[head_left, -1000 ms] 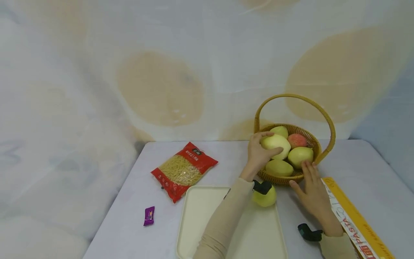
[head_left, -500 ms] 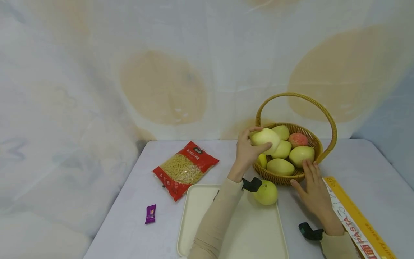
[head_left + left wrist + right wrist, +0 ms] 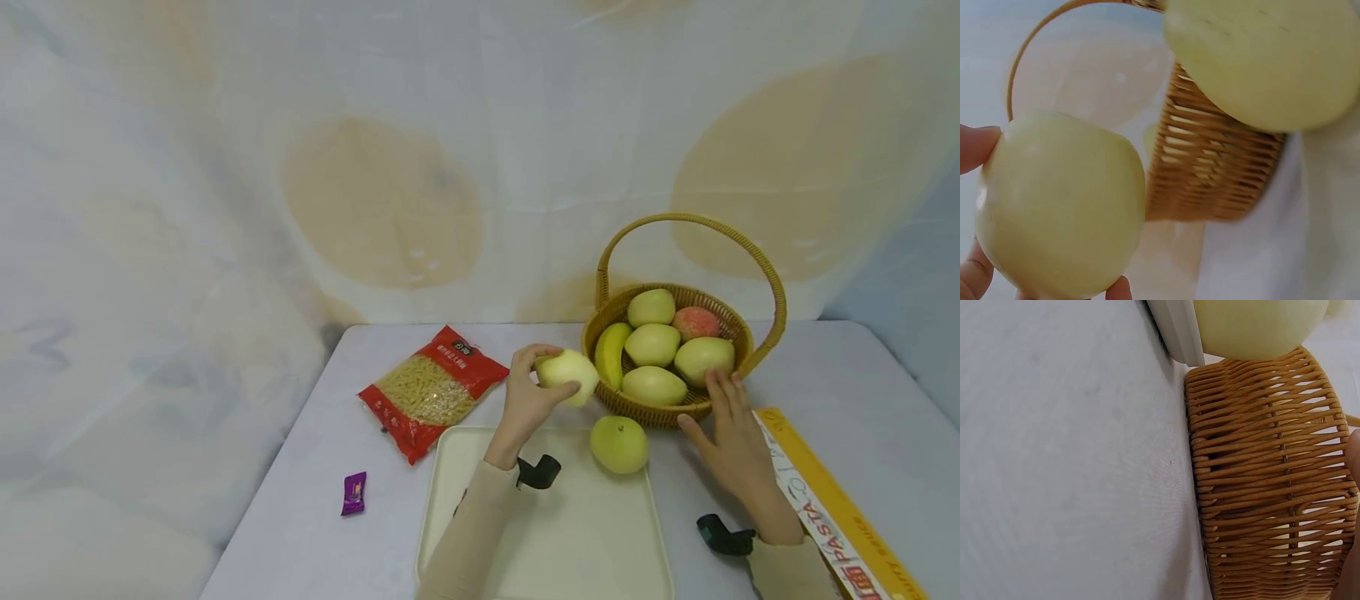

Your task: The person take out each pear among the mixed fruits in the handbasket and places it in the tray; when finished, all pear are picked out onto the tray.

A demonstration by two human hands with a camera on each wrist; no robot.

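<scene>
Fruit point(image 3: 567, 377), pale yellow-green and roundish, is gripped across its sides by the left hand point(image 3: 523, 404), likely so it can't slip, just left of the round brown wicker basket point(image 3: 660, 416), whose rim the right hand point(image 3: 737, 458) touches with outstretched fingers, we reckon to steady it; skin looks smooth, faintly glossy.

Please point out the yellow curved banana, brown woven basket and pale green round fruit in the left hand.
Yellow curved banana point(image 3: 612, 357): head view, middle of its peel.
Brown woven basket point(image 3: 1266, 469): right wrist view, side wall.
Held pale green round fruit point(image 3: 1060, 206): left wrist view, middle of skin.
</scene>
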